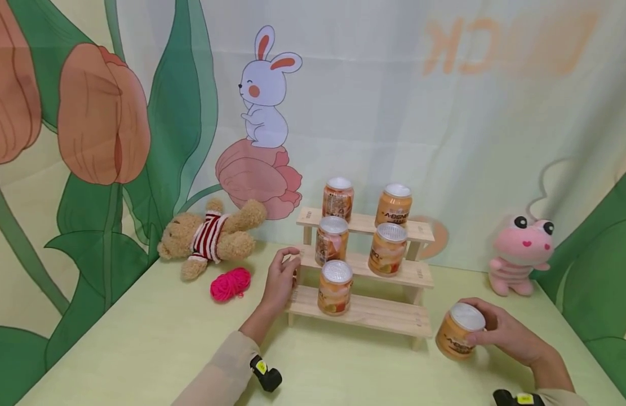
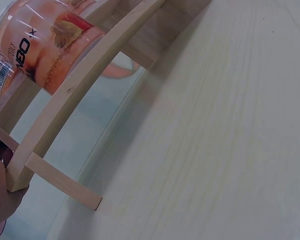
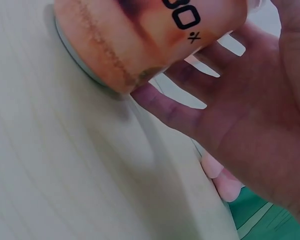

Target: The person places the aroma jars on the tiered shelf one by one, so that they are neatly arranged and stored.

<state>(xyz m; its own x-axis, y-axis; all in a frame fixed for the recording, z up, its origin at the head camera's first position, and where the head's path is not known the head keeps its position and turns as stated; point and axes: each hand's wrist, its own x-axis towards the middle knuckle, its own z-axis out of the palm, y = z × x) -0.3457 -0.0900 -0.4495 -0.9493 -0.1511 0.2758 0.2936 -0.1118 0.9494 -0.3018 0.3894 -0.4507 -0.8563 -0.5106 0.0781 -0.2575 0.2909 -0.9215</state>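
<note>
The right hand (image 1: 505, 332) is wrapped around an orange can (image 1: 458, 331), tilted on the desk (image 1: 140, 349) just right of the wooden stepped shelf (image 1: 363, 310). The left hand (image 1: 279, 279) grips the shelf's left end. Five cans stand on the shelf's steps; a pink yarn ball (image 1: 230, 283) lies to its left.

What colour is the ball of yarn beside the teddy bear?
Bright pink; the ball of yarn shows best in the head view.
</note>
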